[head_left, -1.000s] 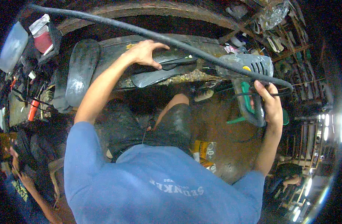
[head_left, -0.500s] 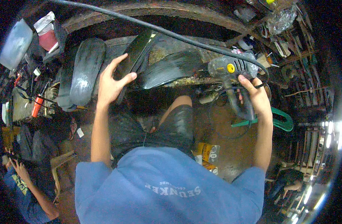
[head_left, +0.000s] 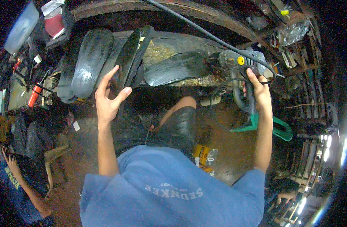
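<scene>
My right hand (head_left: 259,87) grips the handle of a grey, pistol-shaped corded power tool (head_left: 239,62) with a round yellow knob and vent slots. Its front end points left over the bench, close to a glossy black curved piece (head_left: 177,70) lying flat. My left hand (head_left: 108,101) is open, thumb and fingers spread, next to long dark slabs (head_left: 128,56) standing at a slant. Whether the fingers touch a slab I cannot tell. Left of that hand, more glossy black curved pieces (head_left: 91,62) lean side by side.
A thick cable (head_left: 196,23) crosses above the bench. On the left are an orange cylinder (head_left: 34,95) and a translucent container (head_left: 23,28). A green plastic frame (head_left: 282,128) stands beyond my right forearm. Yellow packaging (head_left: 204,156) lies on the floor. Other people sit at the lower left and lower right.
The whole view has shifted somewhat. My left hand has drawn a little back from the slanted slabs, still spread. The power tool stays in my right hand, and the cable hangs farther right.
</scene>
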Motion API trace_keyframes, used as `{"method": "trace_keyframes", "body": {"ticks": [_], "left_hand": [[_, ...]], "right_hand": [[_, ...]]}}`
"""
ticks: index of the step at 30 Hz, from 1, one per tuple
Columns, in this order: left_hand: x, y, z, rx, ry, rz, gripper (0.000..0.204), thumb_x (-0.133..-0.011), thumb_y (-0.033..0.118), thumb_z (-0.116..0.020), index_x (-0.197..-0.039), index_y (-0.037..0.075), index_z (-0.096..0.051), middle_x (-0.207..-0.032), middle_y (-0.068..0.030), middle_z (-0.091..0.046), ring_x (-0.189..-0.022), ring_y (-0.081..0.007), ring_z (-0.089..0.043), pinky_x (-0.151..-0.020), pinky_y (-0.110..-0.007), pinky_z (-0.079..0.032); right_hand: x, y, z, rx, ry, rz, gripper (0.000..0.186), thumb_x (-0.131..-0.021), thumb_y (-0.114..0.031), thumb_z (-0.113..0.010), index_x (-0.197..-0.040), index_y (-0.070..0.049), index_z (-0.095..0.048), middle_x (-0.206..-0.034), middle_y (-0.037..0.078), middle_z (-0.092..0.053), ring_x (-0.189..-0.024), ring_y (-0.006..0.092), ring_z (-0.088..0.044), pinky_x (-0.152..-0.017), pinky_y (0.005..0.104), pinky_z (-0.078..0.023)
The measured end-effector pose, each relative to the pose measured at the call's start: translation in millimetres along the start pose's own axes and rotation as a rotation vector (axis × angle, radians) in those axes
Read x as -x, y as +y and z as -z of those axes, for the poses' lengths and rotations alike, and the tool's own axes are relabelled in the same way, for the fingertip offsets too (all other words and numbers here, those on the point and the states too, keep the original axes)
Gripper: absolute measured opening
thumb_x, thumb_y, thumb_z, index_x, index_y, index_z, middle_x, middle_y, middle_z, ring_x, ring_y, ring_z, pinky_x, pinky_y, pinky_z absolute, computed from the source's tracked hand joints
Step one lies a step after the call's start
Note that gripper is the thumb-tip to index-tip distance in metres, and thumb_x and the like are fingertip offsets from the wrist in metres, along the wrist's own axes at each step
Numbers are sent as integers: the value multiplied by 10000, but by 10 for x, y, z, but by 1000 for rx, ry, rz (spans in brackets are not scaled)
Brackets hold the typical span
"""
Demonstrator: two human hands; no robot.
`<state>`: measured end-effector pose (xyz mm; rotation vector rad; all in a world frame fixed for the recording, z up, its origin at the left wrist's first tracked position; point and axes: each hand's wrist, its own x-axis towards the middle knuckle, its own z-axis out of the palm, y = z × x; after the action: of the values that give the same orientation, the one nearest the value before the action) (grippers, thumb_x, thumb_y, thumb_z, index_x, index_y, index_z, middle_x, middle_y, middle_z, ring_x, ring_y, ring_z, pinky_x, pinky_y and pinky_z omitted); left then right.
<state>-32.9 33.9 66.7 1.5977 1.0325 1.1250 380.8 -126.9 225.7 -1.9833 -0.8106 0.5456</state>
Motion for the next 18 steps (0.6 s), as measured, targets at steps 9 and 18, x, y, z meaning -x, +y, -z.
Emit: {"method": "trace_keyframes", "body": {"ticks": [9, 18], "left_hand": [[113, 46, 51, 76, 50, 30, 755, -816, 250, -897, -1500, 128, -604, -1408, -93, -666, -1226, -248, -650, -1073, -412, -492], [121, 79, 183, -11, 72, -25, 735, -806, 304, -917, -1467, 144, -638, -1388, -120, -684, -1229, -259, -660, -1048, -419, -508]], "right_hand": [[-33, -271, -321, 4, -146, -18, 412, -993, -447, -750, -983, -62, -605, -781, 61, -682, -587, 138, -627, -536, 299, -515], [278, -595, -798, 85, -309, 84, 386, -1017, -437, -715, -1134, -75, -650, -845, 43, -688, -648, 112, -629, -585, 274, -499]]}}
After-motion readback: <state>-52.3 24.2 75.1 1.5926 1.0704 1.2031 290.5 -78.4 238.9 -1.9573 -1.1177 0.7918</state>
